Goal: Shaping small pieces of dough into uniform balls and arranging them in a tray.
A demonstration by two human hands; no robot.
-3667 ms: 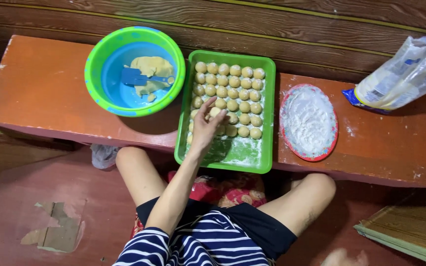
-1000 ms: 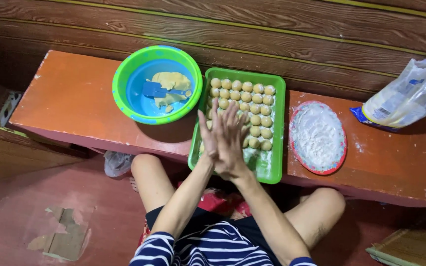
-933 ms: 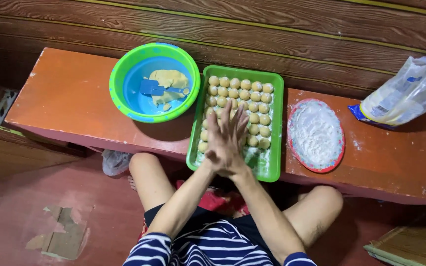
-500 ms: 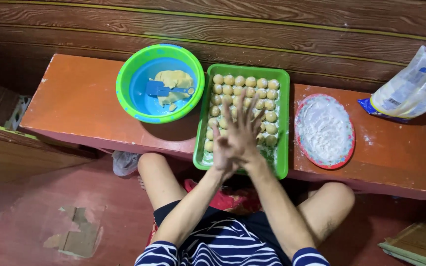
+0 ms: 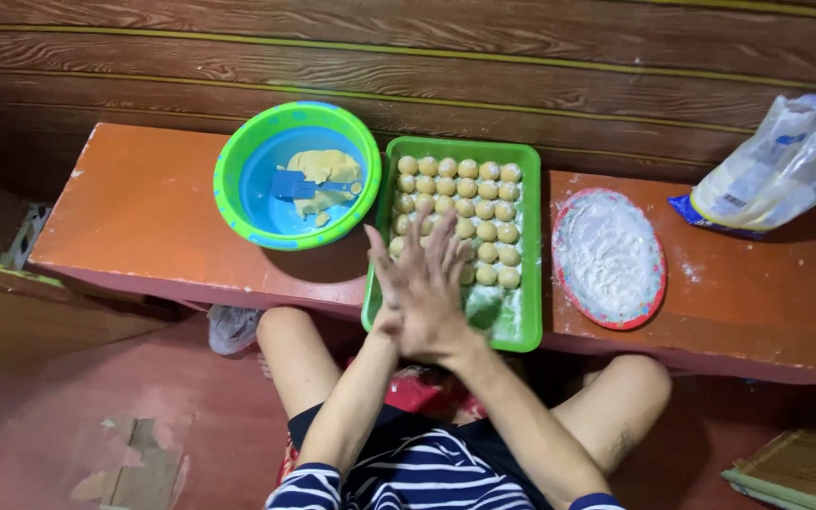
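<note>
From my remote seat, the biggest thing is the orange bench [image 5: 144, 217], running from nine to three o'clock across the view. At two o'clock a plastic bag [image 5: 786, 165] lies slumped on it. The green tray [image 5: 531, 283] sits at the centre. At eleven o'clock from the tray is the green-rimmed blue bowl [image 5: 229, 189], and at three o'clock the red-rimmed plate [image 5: 606, 326] with white flour [image 5: 606, 250] spread over it.

Both hands hover over the tray's near end, at six o'clock. The left hand [image 5: 382, 274] and right hand [image 5: 432, 297] are pressed palm to palm with the fingers stretched out and fanned toward twelve. Neither grip is curled round anything. I cannot tell whether a piece sits between the palms, because they hide it.

In the bowl lies a yellow dough lump [image 5: 323, 170], and a small blue spatula [image 5: 299, 184] rests against it. The pale dough balls [image 5: 465, 189] fill the tray's far end in neat rows.

I judge the step in hand to be rolling between flat palms. Setting a ball down would call for parting the palms gently over the bare floured strip [image 5: 502, 312] at the tray's near end, just beside the last row, without knocking its neighbours.
</note>
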